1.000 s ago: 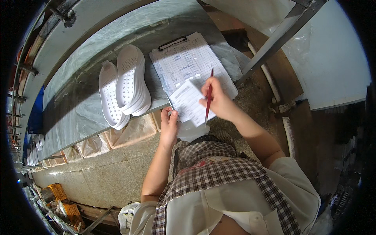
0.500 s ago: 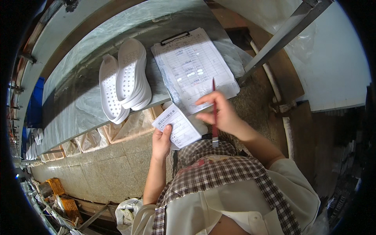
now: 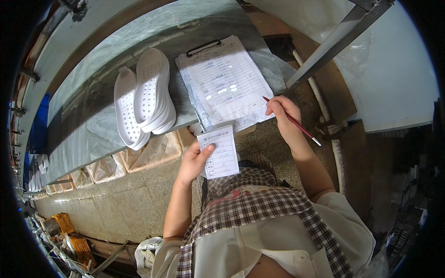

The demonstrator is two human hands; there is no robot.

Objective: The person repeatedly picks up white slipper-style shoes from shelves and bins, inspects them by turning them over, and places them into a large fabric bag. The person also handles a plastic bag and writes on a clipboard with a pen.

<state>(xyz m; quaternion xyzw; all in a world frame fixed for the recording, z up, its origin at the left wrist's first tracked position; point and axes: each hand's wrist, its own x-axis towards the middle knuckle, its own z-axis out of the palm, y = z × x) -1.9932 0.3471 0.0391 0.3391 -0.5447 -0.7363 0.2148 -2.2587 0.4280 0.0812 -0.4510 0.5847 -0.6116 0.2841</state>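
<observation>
My left hand (image 3: 193,162) grips a small pad of printed slips (image 3: 221,155) by its left side, thumb on top, just off the table's front edge. Handwriting shows on its top slip. My right hand (image 3: 286,118) holds a dark red pen (image 3: 300,126), its pointed end toward the papers and its silver end toward me. Beyond both hands a clipboard (image 3: 204,48) lies on the table with a stack of ruled forms (image 3: 228,85), marked with writing and white blots. Left of it sit white perforated shoe soles (image 3: 152,92), several nested in a stack, one more (image 3: 125,109) leaning alongside.
The grey marbled table (image 3: 88,109) runs across the front. Under its edge stand bins lined with clear plastic (image 3: 155,153). A metal post (image 3: 331,46) rises at the right beside a pale panel (image 3: 398,69). Orange crates (image 3: 81,248) lie at the lower left.
My right hand has moved right, away from the pad, and the pen has swung from upright to slanting. The pad in my left hand has turned straighter and shifted slightly right.
</observation>
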